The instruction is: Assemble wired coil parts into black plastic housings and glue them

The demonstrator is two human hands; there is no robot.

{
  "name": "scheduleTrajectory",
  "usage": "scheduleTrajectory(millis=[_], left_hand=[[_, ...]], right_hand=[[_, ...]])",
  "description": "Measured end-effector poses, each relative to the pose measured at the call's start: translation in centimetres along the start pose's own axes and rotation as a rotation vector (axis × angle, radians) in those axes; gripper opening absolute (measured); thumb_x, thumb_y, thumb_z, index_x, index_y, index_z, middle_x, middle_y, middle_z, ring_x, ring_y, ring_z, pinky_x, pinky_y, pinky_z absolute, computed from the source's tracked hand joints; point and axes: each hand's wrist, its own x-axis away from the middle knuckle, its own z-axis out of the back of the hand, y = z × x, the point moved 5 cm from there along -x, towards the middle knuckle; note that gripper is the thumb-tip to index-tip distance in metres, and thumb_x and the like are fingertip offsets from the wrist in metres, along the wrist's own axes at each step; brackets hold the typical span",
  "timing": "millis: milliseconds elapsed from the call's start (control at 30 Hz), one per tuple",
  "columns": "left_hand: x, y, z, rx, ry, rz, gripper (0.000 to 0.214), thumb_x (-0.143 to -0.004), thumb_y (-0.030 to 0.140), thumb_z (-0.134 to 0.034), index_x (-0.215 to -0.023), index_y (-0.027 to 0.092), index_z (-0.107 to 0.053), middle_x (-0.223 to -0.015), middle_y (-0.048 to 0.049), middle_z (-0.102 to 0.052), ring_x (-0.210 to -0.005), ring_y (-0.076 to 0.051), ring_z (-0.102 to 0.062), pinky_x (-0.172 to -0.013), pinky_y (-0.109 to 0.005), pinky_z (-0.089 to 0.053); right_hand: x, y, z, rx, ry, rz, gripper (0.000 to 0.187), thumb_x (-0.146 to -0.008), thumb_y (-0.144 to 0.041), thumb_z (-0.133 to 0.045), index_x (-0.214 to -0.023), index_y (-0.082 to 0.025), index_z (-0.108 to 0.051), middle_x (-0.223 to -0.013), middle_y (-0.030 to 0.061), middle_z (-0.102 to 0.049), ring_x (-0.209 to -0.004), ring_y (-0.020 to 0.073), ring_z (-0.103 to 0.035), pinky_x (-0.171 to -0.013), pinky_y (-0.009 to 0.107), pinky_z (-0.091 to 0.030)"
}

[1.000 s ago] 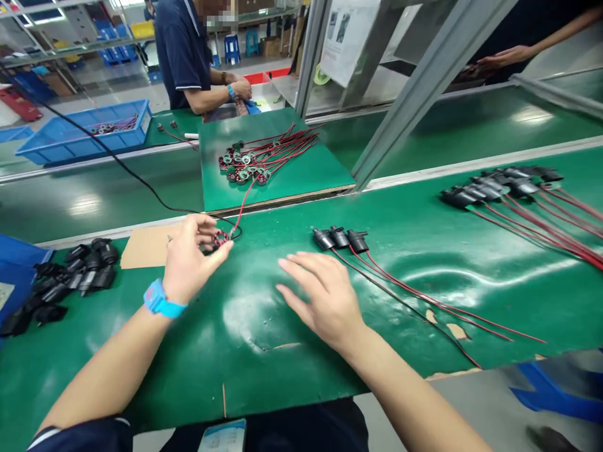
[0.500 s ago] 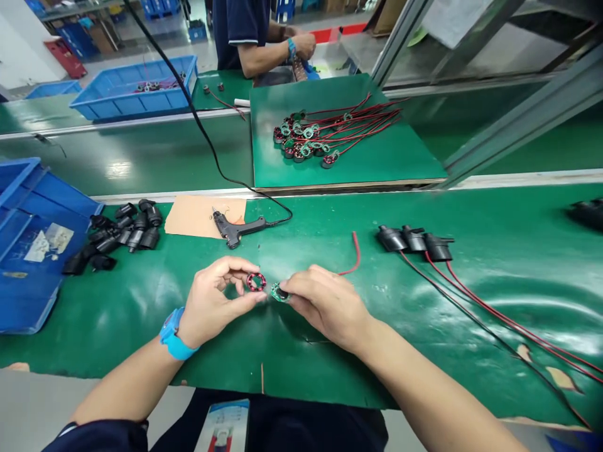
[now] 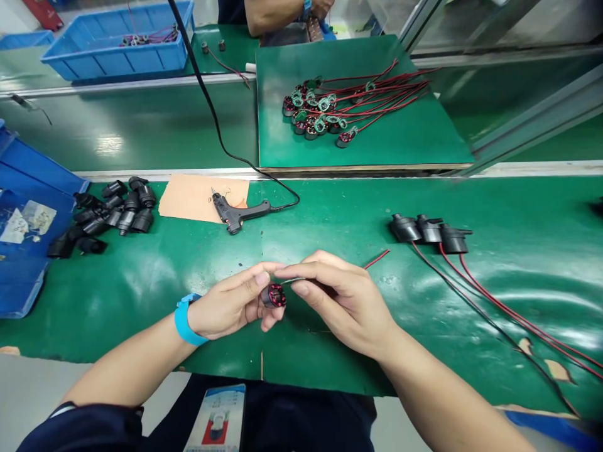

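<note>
My left hand point(image 3: 230, 306) is closed around a small black motor part point(image 3: 274, 295) with red windings, its wound face turned toward the right. In my right hand point(image 3: 351, 304), thumb and fingers pinch a thin small circuit board point(image 3: 293, 280), now seen almost edge-on. The board is just above the motor part; whether the two touch I cannot tell. A red wire point(image 3: 377, 258) sticks out from behind my right hand. Beyond my hands, a black glue gun point(image 3: 242, 213) lies partly on a piece of tan cardboard point(image 3: 183, 199).
Several black housings point(image 3: 125, 210) lie beside a blue bin point(image 3: 23, 263) at left. Three black housings point(image 3: 406, 227) with wires stand at right. A raised green board point(image 3: 292, 147) carries several wired motor parts point(image 3: 325, 113). Behind it are a blue crate point(image 3: 117, 56) and another person's arm point(image 3: 276, 14).
My left hand has turned the motor part so its side shows. My right hand has tilted the circuit board edge-on and brought it over the motor part. The camera view has tipped downward.
</note>
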Motion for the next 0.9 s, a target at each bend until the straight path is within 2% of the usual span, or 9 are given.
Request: scheduleTrajectory(millis=[200,333,467,533,633,700,767,833,900], left_hand=[[-0.2,-0.7,-0.3,0.136,0.017,0.046,0.056,-0.096,0.05,-0.062,-0.144,0.024,-0.045,-0.072,0.001,-0.061,-0.053,-0.01,-0.057,-0.053,-0.022,-0.042],[-0.3,-1.4,-0.8,0.123,0.054,0.089,0.062,-0.099,0.052,-0.056,-0.152,0.026,-0.037,-0.069,0.0025,-0.057,-0.049,-0.009,-0.051,-0.05,-0.021,-0.038],[-0.2,0.7,0.2,-0.336,0.099,-0.039,0.056,-0.101,0.058,-0.044,-0.143,0.021,-0.051,-0.076,-0.0023,-0.061,-0.056,-0.013,-0.057,-0.053,-0.025,-0.044],[1.2,4.8,2.5,-0.798,0.346,-0.297,0.047,-0.101,0.054,-0.046,-0.128,0.019,-0.063,-0.082,-0.0053,-0.066,-0.067,-0.015,-0.061,-0.064,-0.029,-0.049],[6.1,12.1,6.8,-1.452,1.05,-0.647,0.034,-0.099,0.044,-0.05,-0.101,0.018,-0.073,-0.097,-0.0099,-0.07,-0.092,-0.023,-0.063,-0.087,-0.037,-0.047],[8.6,14.9,10.0,-1.767,1.415,-0.464,0.034,-0.097,0.043,-0.052,-0.095,0.017,-0.073,-0.098,-0.013,-0.069,-0.1,-0.03,-0.061,-0.092,-0.043,-0.044],[10.2,16.1,12.9,-1.924,1.607,-0.17,0.039,-0.091,0.053,-0.059,-0.096,0.018,-0.074,-0.106,-0.0159,-0.068,-0.107,-0.037,-0.058,-0.091,-0.046,-0.042],[10.8,16.0,14.7,-1.991,1.642,0.04,0.045,-0.085,0.058,-0.064,-0.102,0.018,-0.075,-0.112,-0.018,-0.067,-0.112,-0.039,-0.055,-0.09,-0.047,-0.042],[10.9,15.2,15.4,-2.029,1.592,0.118,0.047,-0.084,0.057,-0.067,-0.108,0.017,-0.074,-0.116,-0.0193,-0.067,-0.114,-0.04,-0.054,-0.09,-0.047,-0.042]], right_hand=[[0.1,0.8,-0.6,-0.129,-0.045,-0.15,0.038,-0.078,-0.034,-0.085,-0.114,-0.024,-0.077,-0.076,-0.002,-0.052,-0.061,0.0096,-0.044,-0.051,0.022,-0.04],[0.2,0.5,-1.0,-0.105,-0.034,-0.105,0.03,-0.081,-0.031,-0.083,-0.109,-0.026,-0.078,-0.071,-0.0022,-0.052,-0.061,0.0105,-0.045,-0.051,0.023,-0.039],[0.4,0.3,-0.6,-0.032,0.01,-0.064,0.026,-0.081,-0.025,-0.082,-0.107,-0.028,-0.078,-0.069,-0.0023,-0.055,-0.058,0.0101,-0.046,-0.049,0.022,-0.037],[0.5,0.5,-0.2,0.005,0.031,-0.084,0.026,-0.08,-0.026,-0.083,-0.106,-0.03,-0.078,-0.07,-0.0024,-0.055,-0.055,0.0093,-0.044,-0.047,0.022,-0.036],[0.7,0.7,0.7,0.032,0.073,-0.116,0.027,-0.081,-0.028,-0.082,-0.107,-0.032,-0.077,-0.072,-0.0028,-0.054,-0.051,0.0081,-0.04,-0.044,0.023,-0.033],[0.7,0.8,1.1,0.039,0.091,-0.121,0.027,-0.082,-0.028,-0.081,-0.108,-0.033,-0.076,-0.073,-0.003,-0.053,-0.05,0.0076,-0.039,-0.044,0.023,-0.032],[0.8,0.8,1.3,0.043,0.103,-0.122,0.027,-0.082,-0.029,-0.081,-0.108,-0.034,-0.076,-0.074,-0.0029,-0.053,-0.05,0.0074,-0.038,-0.043,0.023,-0.031],[0.8,0.8,1.4,0.045,0.113,-0.124,0.026,-0.082,-0.029,-0.08,-0.107,-0.034,-0.076,-0.075,-0.0026,-0.054,-0.05,0.0072,-0.037,-0.043,0.023,-0.029],[0.7,0.9,1.5,0.038,0.12,-0.117,0.025,-0.082,-0.03,-0.081,-0.107,-0.033,-0.077,-0.074,-0.0025,-0.053,-0.049,0.0072,-0.036,-0.042,0.023,-0.029]])
